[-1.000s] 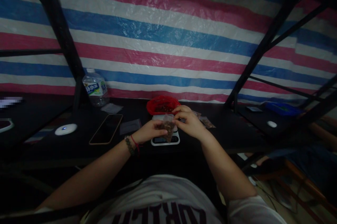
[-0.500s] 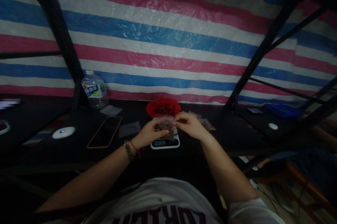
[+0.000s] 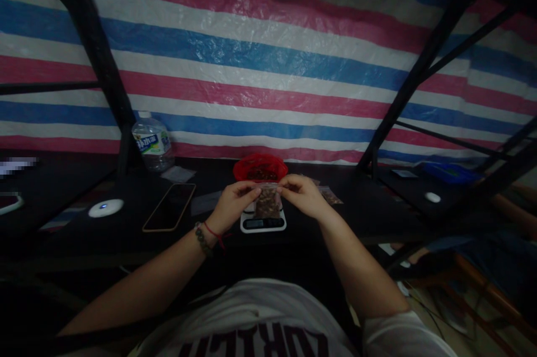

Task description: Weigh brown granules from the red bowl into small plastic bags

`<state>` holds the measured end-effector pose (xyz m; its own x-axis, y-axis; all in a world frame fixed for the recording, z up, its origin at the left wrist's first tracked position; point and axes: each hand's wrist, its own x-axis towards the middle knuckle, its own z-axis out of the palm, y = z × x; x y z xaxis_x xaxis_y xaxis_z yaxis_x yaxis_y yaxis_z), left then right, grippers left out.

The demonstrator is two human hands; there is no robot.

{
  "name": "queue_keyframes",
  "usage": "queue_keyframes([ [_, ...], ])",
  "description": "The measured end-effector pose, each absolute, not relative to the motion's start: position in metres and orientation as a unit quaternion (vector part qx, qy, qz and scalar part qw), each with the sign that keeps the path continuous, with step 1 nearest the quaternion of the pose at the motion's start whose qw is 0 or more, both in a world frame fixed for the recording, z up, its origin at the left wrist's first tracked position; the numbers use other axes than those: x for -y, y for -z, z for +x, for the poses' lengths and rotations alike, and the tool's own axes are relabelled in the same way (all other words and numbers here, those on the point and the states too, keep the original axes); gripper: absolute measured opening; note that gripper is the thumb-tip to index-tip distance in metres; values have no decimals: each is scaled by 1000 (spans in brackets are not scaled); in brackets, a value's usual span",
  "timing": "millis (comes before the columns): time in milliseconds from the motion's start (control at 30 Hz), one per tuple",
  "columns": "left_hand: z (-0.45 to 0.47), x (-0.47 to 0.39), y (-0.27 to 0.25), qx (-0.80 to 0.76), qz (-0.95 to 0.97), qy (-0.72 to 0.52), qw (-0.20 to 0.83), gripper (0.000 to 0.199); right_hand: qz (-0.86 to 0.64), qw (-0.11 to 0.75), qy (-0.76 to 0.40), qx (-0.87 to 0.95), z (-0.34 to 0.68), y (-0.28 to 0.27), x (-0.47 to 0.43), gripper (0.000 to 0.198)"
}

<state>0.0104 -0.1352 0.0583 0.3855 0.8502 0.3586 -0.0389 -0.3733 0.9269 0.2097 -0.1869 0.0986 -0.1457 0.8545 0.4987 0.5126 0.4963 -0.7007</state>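
Observation:
A clear zip bag [image 3: 267, 204] with small brown pieces in it hangs upright between my hands. My left hand [image 3: 235, 203] pinches its top left corner, and my right hand [image 3: 302, 195] pinches the top right corner. Directly below and behind the bag is a white kitchen scale [image 3: 263, 225] with a dark display; whether the bag touches it I cannot tell. Just beyond the hands sits a red basin [image 3: 260, 167] holding more brown pieces. To the right of my right hand lies a filled bag [image 3: 331, 196], with another partly hidden behind the hand.
Left of the scale lie flat clear bags [image 3: 205, 203], a phone [image 3: 170, 207] and a white round device [image 3: 106, 208]. A large plastic bottle [image 3: 153, 141] stands by the left frame post. At the right are a blue tray [image 3: 451, 173] and part of another person's arm [image 3: 514, 212].
My left hand has shifted from the bag's side up to its top left corner. The bag now hangs straighter, its front facing me, held by both top corners.

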Motion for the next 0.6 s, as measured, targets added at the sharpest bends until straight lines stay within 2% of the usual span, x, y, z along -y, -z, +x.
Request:
queue_keyframes([
  [300,10,126,-60,-334,664,-503,441,37,-466,506,-175,704,210,-90,175,12],
  [600,3,131,-69,-314,679,-507,428,26,-443,529,-248,680,211,-90,175,11],
])
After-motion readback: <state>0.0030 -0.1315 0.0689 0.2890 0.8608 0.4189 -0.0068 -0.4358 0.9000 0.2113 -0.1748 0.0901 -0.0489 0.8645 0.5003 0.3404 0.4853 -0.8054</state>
